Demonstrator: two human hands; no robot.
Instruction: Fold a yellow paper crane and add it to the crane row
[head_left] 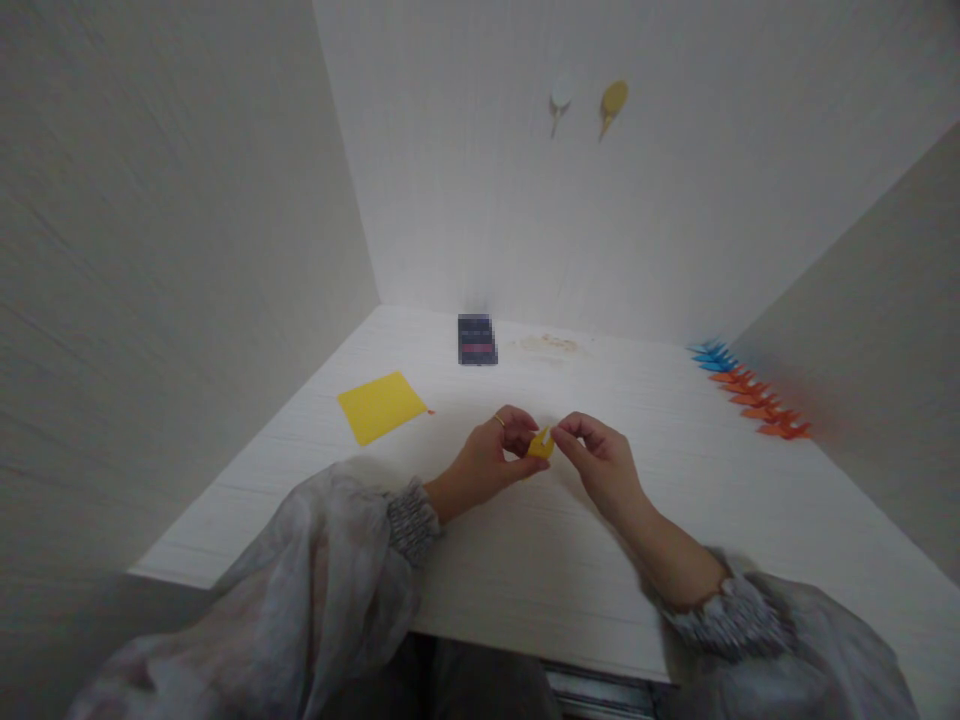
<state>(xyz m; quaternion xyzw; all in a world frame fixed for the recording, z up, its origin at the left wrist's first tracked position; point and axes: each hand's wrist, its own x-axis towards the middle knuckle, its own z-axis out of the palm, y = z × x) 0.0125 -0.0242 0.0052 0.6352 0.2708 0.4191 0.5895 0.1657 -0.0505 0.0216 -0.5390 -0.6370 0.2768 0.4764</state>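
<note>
Between my two hands, above the middle of the white table, is a small folded piece of yellow paper (pixel 538 447) with a pale edge showing. My left hand (pixel 495 450) grips it from the left, thumb below and fingers behind. A ring sits on one of that hand's fingers. From the right, my right hand (pixel 596 455) pinches the paper's upper right edge between thumb and forefinger. The exact folds are too small to make out.
Flat yellow paper (pixel 382 407) lies to the left. A dark, blurred-out object (pixel 477 340) is at the back. Along the right wall stand folded blue (pixel 714 356) and orange paper shapes (pixel 761 403). Two hooks (pixel 614 98) are on the back wall.
</note>
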